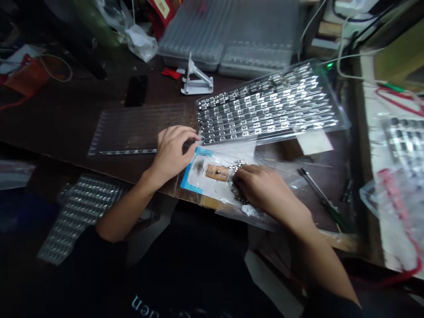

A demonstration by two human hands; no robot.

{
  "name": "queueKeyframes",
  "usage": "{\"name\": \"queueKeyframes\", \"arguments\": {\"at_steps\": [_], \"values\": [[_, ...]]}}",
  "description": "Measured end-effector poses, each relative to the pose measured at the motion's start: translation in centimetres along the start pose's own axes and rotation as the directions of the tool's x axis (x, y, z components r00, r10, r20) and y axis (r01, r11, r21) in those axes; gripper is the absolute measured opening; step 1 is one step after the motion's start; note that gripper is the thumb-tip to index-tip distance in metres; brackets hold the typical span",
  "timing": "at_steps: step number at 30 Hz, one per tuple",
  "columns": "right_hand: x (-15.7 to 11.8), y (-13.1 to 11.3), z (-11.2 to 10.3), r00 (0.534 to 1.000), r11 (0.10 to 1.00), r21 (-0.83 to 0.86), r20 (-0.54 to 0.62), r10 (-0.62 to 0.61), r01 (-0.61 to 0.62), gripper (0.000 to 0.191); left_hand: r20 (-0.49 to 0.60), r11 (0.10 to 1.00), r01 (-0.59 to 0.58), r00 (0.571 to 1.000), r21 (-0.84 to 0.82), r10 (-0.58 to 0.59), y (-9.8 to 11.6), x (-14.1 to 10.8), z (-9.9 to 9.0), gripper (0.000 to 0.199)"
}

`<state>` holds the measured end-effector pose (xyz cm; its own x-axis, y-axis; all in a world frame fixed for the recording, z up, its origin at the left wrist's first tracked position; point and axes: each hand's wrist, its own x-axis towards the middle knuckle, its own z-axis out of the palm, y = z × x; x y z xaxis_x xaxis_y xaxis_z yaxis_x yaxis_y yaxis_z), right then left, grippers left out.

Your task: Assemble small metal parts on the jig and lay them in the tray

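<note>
My left hand (pixel 174 150) is over the right end of a clear ribbed plastic tray (pixel 139 126), its thumb and forefinger curled nearly together; whatever is between them is hidden. A single row of shiny metal links (pixel 127 152) lies in that tray's front groove. My right hand (pixel 260 185) is closed at a small heap of shiny metal pieces (pixel 237 166), its fingertips pinched among them. Between the hands a small wooden block (pixel 217 172) rests on a white pad with blue edges (pixel 192 185). Behind, a larger clear tray holds several rows of metal links (pixel 265 106).
A white folding stand (pixel 198 79) and a dark phone (pixel 136 90) are farther back, before stacked clear trays (pixel 255 62). At right lies a green-handled screwdriver (pixel 323 196). Another filled tray (pixel 82 212) sits below the table's front edge at left.
</note>
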<state>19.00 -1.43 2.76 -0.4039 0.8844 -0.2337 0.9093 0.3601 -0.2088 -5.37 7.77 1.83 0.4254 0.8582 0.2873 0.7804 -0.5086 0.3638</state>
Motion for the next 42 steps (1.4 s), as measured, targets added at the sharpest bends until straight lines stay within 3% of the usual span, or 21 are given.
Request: {"name": "queueKeyframes", "arguments": {"at_steps": [6, 13, 17, 20, 22, 25, 27, 30, 32, 35, 38, 42], "values": [[-0.4, 0.0, -0.1, 0.998, 0.998, 0.065, -0.059, -0.003, 0.007, 0.015, 0.035, 0.967, -0.206, 0.976, -0.148, 0.214, 6.1, 5.1, 2.6, 0.012], [-0.3, 0.0, 0.2, 0.983, 0.968, 0.213, -0.152, -0.104, 0.135, 0.013, -0.038, 0.849, -0.448, 0.889, -0.280, 0.456, 14.0, 11.9, 8.0, 0.011], [-0.5, -0.3, -0.1, 0.981, 0.956, 0.253, -0.161, -0.110, 0.149, 0.017, -0.066, 0.837, -0.481, 0.874, -0.261, 0.482, 16.9, 14.0, 11.0, 0.006], [-0.5, -0.2, -0.1, 0.981, 0.951, 0.264, -0.149, -0.127, 0.163, 0.018, -0.071, 0.861, -0.455, 0.890, -0.226, 0.451, 17.6, 14.4, 11.3, 0.007], [-0.3, 0.0, 0.1, 0.978, 0.938, 0.295, -0.153, -0.142, 0.182, 0.020, -0.044, 0.864, -0.436, 0.897, -0.253, 0.440, 17.1, 14.0, 10.1, 0.009], [0.1, 0.4, 0.7, 0.973, 0.921, 0.338, -0.188, -0.135, 0.193, 0.024, 0.012, 0.837, -0.385, 0.906, -0.388, 0.423, 14.8, 11.8, 6.7, 0.010], [0.3, 0.7, 1.0, 0.968, 0.919, 0.351, -0.229, -0.102, 0.180, 0.025, 0.039, 0.824, -0.325, 0.922, -0.464, 0.386, 12.5, 9.1, 4.1, 0.009], [0.4, 0.8, 1.2, 0.952, 0.915, 0.372, -0.305, -0.037, 0.154, 0.029, 0.058, 0.858, -0.172, 0.972, -0.484, 0.228, 8.3, 3.9, 1.7, 0.009], [0.4, 0.8, 1.1, 0.938, 0.912, 0.383, -0.345, -0.004, 0.145, 0.030, 0.075, 0.877, -0.062, 0.991, -0.477, 0.111, 5.5, 0.6, 1.5, 0.010], [0.6, 0.7, 1.1, 0.930, 0.914, 0.380, -0.367, 0.010, 0.140, 0.030, 0.103, 0.890, 0.023, 0.994, -0.455, 0.027, 2.6, -2.9, 2.7, 0.009], [0.8, 0.5, 1.2, 0.933, 0.913, 0.384, -0.359, 0.012, 0.136, 0.030, 0.092, 0.906, 0.033, 0.996, -0.422, 0.007, 1.8, -4.3, 4.0, 0.009], [1.1, 0.3, 1.6, 0.935, 0.909, 0.397, -0.355, 0.022, 0.130, 0.027, 0.083, 0.922, 0.018, 0.996, -0.387, 0.015, 1.9, -4.2, 4.5, 0.011]]}}
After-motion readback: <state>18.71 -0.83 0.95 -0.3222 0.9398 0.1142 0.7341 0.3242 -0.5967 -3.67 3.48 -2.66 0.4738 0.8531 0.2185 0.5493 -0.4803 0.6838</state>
